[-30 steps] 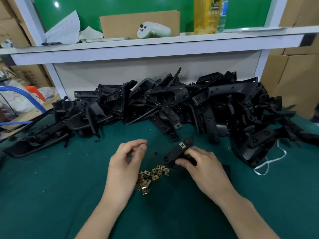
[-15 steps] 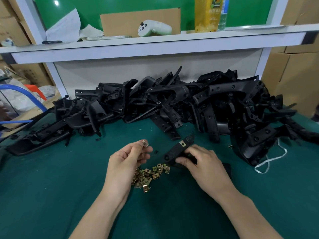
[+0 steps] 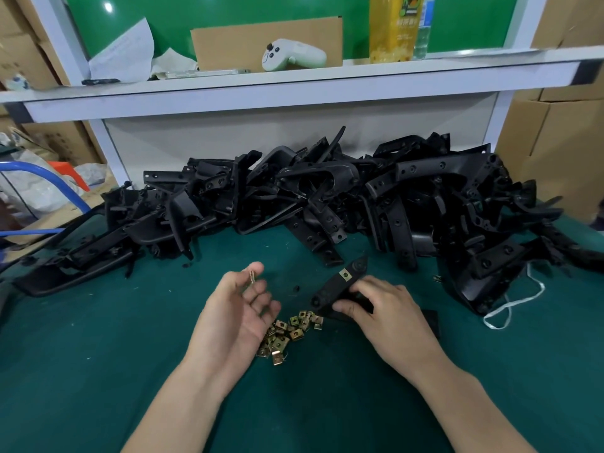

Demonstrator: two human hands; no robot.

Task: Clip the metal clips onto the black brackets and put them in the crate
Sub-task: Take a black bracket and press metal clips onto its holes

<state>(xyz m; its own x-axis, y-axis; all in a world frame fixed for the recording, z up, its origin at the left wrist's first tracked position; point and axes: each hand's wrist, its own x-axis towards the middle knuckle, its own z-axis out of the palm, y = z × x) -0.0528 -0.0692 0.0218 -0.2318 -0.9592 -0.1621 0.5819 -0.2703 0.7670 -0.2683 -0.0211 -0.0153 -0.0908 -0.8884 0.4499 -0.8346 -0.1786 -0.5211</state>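
My left hand (image 3: 237, 310) is turned palm up over the green mat and pinches one metal clip (image 3: 252, 276) between thumb and fingertip. A small heap of brass-coloured metal clips (image 3: 289, 331) lies on the mat between my hands. My right hand (image 3: 389, 318) grips a black bracket (image 3: 336, 284) that points up and to the right; one clip sits on it near its far end. The crate is not in view.
A long pile of black brackets (image 3: 327, 197) runs across the back of the green mat (image 3: 98, 354). A white cord (image 3: 513, 302) lies at the right. A white shelf (image 3: 294, 89) above carries cardboard, a game controller (image 3: 292, 55) and a bottle. Cardboard boxes stand on both sides.
My left hand has lifted from the clip heap with one clip and rolled palm up. My right hand has kept hold of the black bracket in the same place.
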